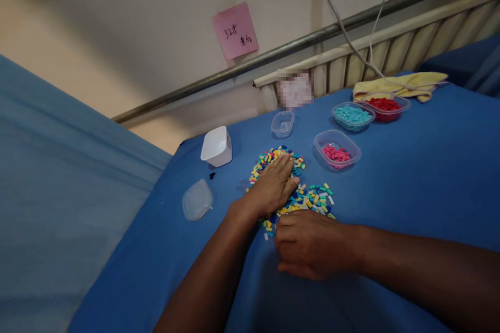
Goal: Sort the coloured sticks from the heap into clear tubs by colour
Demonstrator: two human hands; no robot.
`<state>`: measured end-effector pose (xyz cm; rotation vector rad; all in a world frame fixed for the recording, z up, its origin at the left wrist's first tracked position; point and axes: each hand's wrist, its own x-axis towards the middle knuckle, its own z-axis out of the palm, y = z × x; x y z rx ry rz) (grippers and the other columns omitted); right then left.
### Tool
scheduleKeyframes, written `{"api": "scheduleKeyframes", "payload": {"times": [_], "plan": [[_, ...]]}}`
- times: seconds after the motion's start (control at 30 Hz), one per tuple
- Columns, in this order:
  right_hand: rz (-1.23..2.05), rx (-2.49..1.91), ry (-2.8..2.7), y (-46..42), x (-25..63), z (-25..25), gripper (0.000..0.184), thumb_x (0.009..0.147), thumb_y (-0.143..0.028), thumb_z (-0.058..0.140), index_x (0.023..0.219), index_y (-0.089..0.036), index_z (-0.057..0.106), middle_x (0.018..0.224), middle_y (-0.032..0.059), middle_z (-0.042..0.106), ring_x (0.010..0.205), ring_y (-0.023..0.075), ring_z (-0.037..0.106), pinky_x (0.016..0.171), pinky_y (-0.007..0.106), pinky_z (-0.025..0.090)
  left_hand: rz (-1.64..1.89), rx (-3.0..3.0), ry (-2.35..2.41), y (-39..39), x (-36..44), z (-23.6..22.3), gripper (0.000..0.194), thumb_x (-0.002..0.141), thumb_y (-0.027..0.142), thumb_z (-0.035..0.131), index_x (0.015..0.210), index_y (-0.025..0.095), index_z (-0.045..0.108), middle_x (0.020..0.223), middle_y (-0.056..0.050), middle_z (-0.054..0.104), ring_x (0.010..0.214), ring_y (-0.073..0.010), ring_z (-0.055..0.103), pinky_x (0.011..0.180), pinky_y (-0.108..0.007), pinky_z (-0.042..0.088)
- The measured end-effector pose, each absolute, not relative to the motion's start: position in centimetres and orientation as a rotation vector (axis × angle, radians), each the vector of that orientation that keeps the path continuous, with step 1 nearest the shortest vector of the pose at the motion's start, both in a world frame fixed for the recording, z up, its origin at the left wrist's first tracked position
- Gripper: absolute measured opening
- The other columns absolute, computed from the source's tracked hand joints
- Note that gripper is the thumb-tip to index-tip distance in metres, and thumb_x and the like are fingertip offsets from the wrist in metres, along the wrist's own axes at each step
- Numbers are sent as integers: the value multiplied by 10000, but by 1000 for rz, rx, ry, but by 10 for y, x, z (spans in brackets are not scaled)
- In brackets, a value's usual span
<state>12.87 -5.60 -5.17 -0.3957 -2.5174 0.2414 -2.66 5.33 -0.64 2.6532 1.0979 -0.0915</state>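
A loose pile of small plastic pieces (pixel 312 196) in yellow, blue, green, white and a little red lies spread on the blue table cover. Across its left and far part rests my left hand (pixel 274 183), palm down, with fingers stretched out and thumb apart. At the pile's near edge, my right hand (pixel 308 243) has its fingers curled under; whatever they may hold is hidden. To the right of the pile stands a clear tub (pixel 351 153) with pink pieces. Behind the pile is a small clear tub (pixel 283 124) that looks empty.
Tubs of turquoise pieces (pixel 353 115) and red pieces (pixel 385 105) stand farther right, by a yellow cloth (pixel 398 85). On the left are a white container (pixel 217 146), clear lids (pixel 198 200) and small black pieces (pixel 212 175). A pipe (pixel 273 56) and cable (pixel 344 31) run along the wall.
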Motion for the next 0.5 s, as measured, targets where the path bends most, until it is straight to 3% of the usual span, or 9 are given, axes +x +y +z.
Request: {"api": "scheduleKeyframes", "payload": {"times": [0.2,0.5], "plan": [[225,-409,-2528,-57,130,-49,369,1115,-418,537,861,-198,690,887,22,684,848,205,544,711,383,388,-143,2672,1089,56,-8,-8,806,1142,595,255,1736,52,225,1817,-169,103,1701,-280,65,1390,-471,109],[230,-416,-2507,-59,129,-55,359,1104,-422,561,859,-197,697,864,27,671,844,203,534,727,369,391,-173,2700,903,42,6,-3,784,1138,662,208,1742,167,282,1814,-110,159,1702,-254,52,1386,-514,49]]}}
